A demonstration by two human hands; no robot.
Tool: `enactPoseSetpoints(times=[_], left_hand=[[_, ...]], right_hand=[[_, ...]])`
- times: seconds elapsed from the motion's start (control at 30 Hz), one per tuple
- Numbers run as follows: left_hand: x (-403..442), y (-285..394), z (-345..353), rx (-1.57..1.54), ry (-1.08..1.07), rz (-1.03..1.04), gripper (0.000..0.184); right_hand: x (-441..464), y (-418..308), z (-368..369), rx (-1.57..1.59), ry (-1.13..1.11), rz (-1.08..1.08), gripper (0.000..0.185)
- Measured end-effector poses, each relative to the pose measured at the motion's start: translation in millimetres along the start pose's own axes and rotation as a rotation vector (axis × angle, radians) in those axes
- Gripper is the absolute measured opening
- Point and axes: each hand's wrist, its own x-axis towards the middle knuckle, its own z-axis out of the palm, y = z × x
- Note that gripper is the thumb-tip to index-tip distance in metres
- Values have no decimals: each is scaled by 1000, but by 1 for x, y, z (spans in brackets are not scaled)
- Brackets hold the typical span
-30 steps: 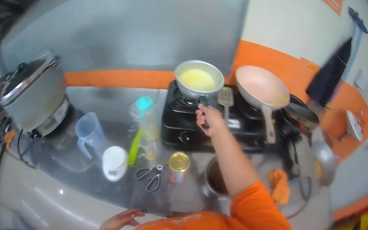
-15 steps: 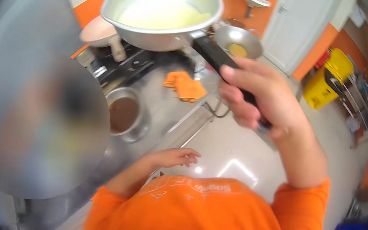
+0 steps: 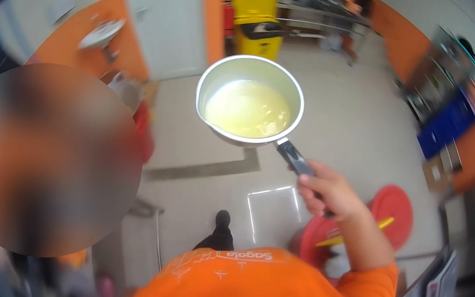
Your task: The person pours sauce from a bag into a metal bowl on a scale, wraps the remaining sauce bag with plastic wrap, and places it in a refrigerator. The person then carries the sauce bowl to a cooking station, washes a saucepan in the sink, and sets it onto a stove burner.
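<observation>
My right hand point(image 3: 328, 192) is closed round the black handle of a saucepan point(image 3: 207, 86), out in front of me above the floor. Pale yellow liquid point(image 3: 246, 110) lies in the bottom of the pan, with bright glints on its surface. The pan is light inside and has a shiny metal rim. My left hand does not show in this view.
A yellow pedal bin point(image 3: 259, 36) stands ahead by the wall, near a metal shelf. Red round containers point(image 3: 392, 216) are close on my right. A white washbasin point(image 3: 102, 34) hangs at the left. A large blurred disc covers the lower left.
My view has swung to the right, away from the stove and counter. The saucepan has come lower and more level in my right hand. My left hand has gone out of sight.
</observation>
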Motion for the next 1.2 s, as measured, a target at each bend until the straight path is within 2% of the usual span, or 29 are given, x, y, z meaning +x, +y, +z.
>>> enactPoseSetpoints(times=[0.17, 0.27, 0.37, 0.4, 0.47, 0.5, 0.57, 0.63, 0.67, 0.73, 0.8, 0.83, 0.87, 0.9, 0.97, 1.07, 1.2], left_hand=[[130, 102, -127, 172, -101, 87, 51], [206, 232, -235, 280, -70, 185, 51], [281, 406, -352, 417, 76, 375, 51], [326, 477, -405, 429, 162, 504, 51], [337, 656, -490, 295, 338, 771, 50], [274, 750, -524, 185, 430, 850, 47], [233, 898, -566, 46, 456, 1084, 37], [182, 990, -576, -291, 378, 1425, 33], [177, 1005, -575, -298, 356, 1416, 33], [167, 1055, -577, -359, 184, 1204, 31], [225, 1051, -564, 46, 311, 1069, 36], [261, 1035, -556, 296, 370, 931, 32], [249, 1023, -560, 513, 181, 774, 38], [264, 1014, -560, 629, 105, 697, 38], [287, 1006, -564, 690, 14, 560, 39], [320, 1027, -589, 673, -30, 404, 40], [375, 1137, -641, 642, -16, 373, 41]], right_hand=[[70, 2, -97, 31, 272, -109, 16], [99, -12, -156, 103, 450, -137, 18], [110, -18, -213, 127, 548, -178, 18], [148, -30, -204, 149, 606, -196, 18], [173, -52, -237, 222, 721, -156, 17], [182, -56, -261, 285, 726, -181, 17], [196, -60, -304, 311, 781, -185, 19], [207, -68, -348, 298, 802, -134, 22], [220, -75, -368, 279, 818, -109, 26], [234, -117, -426, 220, 838, -88, 30], [261, -147, -473, 266, 779, -127, 36], [274, -156, -502, 301, 782, -158, 29], [286, -174, -530, 310, 773, -144, 29], [301, -193, -557, 318, 775, -161, 24], [334, -236, -612, 319, 785, -191, 15], [391, -285, -693, 305, 809, -199, 16], [473, -351, -787, 330, 835, -236, 17]])
